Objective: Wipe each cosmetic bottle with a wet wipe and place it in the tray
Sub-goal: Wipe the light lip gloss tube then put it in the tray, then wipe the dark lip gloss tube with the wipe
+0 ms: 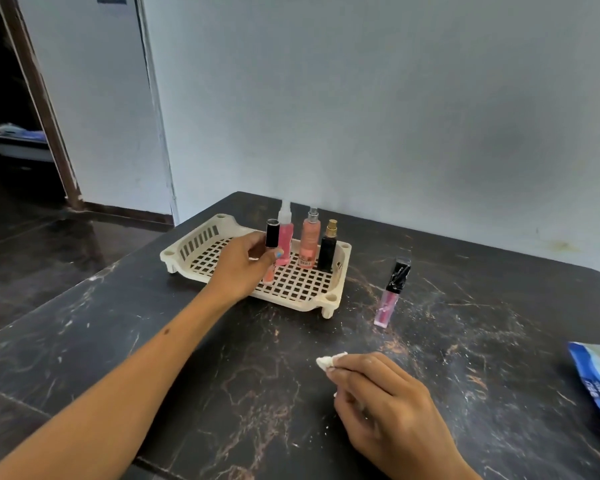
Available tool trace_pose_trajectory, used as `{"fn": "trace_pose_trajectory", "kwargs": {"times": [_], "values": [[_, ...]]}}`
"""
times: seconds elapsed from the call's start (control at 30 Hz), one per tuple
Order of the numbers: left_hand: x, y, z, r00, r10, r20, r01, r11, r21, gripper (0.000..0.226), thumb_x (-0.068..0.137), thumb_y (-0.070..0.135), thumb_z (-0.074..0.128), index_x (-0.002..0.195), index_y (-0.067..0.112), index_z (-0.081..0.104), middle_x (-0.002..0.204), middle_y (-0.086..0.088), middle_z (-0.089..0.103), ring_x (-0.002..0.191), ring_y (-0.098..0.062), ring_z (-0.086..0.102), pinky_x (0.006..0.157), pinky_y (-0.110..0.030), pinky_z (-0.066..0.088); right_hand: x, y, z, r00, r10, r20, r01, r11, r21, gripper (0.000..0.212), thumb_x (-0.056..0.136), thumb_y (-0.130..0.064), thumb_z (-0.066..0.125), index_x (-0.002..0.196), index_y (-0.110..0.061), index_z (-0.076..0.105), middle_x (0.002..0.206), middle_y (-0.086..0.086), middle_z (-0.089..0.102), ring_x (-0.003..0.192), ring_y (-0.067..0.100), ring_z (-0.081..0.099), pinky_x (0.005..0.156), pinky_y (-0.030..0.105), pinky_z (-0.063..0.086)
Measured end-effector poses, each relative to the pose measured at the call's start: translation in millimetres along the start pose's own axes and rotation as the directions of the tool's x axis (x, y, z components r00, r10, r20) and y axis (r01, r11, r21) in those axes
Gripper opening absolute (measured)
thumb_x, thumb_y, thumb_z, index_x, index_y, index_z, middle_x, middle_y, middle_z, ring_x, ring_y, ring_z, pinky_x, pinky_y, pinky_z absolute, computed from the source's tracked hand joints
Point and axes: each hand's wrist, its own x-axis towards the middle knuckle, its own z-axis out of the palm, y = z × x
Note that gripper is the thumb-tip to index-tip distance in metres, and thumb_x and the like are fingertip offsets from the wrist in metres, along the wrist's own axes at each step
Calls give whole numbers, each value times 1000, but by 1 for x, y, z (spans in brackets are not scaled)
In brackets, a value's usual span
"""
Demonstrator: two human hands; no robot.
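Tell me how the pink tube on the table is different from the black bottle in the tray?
The pink tube stands on the table, outside the tray; the black bottle stands inside it. The tube has a clear pink body and black cap; the bottle has a black body and gold top. Both stand upright, and no hand touches either.
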Motion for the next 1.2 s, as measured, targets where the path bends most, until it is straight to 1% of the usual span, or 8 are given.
{"fn": "trace_pose_trajectory", "kwargs": {"times": [0.33, 0.57, 0.67, 0.73, 0.83, 0.93, 1.1, 1.2], "values": [[-5, 1, 4, 1000, 5, 29, -7, 997, 73, 31, 86, 10, 62, 116, 17, 59, 91, 1, 68, 93, -12, 62, 82, -19, 42, -1, 0, 0, 997, 70, -18, -70, 998, 8, 15, 83, -10, 61, 79, -6, 75, 88, -1, 68, 77, 9, 63, 69, 15, 51], [-6, 4, 5, 998, -59, 37, 55, 993, 101, 64, 82, 14, 68, 139, 14, 38, 125, -8, 58, 102, -13, 55, 78, -16, 43, -1, 2, 2, 996, 81, -42, -80, 997, 12, 14, 82, -9, 62, 79, -6, 75, 88, -2, 68, 75, 10, 64, 66, 17, 51], [-12, 9, 3, 996, -76, -41, 82, 980, 181, 104, 72, 27, 78, 149, 19, 9, 150, -8, 27, 132, -18, 33, 107, -36, 31, -1, 2, 0, 991, 107, -85, -105, 994, 22, 11, 81, -6, 64, 80, -5, 75, 88, -1, 69, 77, 9, 64, 70, 15, 51], [-18, 24, 2, 980, 95, -176, -52, 971, 234, 115, 67, 34, 81, 149, 18, 2, 153, -9, 9, 143, -20, 10, 115, -37, 16, 0, 4, -3, 970, 186, -155, -178, 982, 63, 10, 78, -2, 67, 81, -6, 76, 90, -1, 69, 80, 6, 66, 72, 15, 53], [-35, 59, 12, 876, 396, -277, -359, 917, 174, 96, 68, 28, 81, 142, 10, 24, 141, -8, 28, 133, -12, 27, 111, -19, 24, 5, 8, -11, 903, 319, -289, -298, 948, 115, 13, 82, -9, 63, 88, -9, 75, 92, -5, 67, 82, -3, 63, 74, 9, 50], [-58, 89, 47, 917, 388, -92, -393, 919, -35, 74, 73, 20, 77, 134, 18, 36, 121, 10, 46, 115, 1, 44, 99, -8, 34, 9, 14, -22, 804, 417, -425, -422, 902, 86, 13, 83, -3, 64, 90, -12, 70, 88, -6, 61, 79, -6, 57, 71, 1, 42], [-57, 92, 101, 935, 184, 302, -142, 977, -156, 75, 77, 30, 73, 139, 24, 33, 132, 16, 43, 120, 0, 43, 103, -21, 37, 9, 19, -29, 698, 501, -512, -526, 844, 108, 31, 84, 8, 65, 95, -19, 57, 90, -9, 56, 82, -4, 54, 72, 1, 40], [-45, 87, 117, 908, 150, 391, -99, 984, -147, 37, 82, 34, 67, 115, 23, 55, 99, 11, 62, 91, -7, 60, 76, -19, 45, 9, 18, -29, 678, 512, -528, -531, 837, 129, 30, 86, -2, 59, 100, -28, 52, 93, -15, 56, 85, -3, 55, 73, 1, 40]]}}
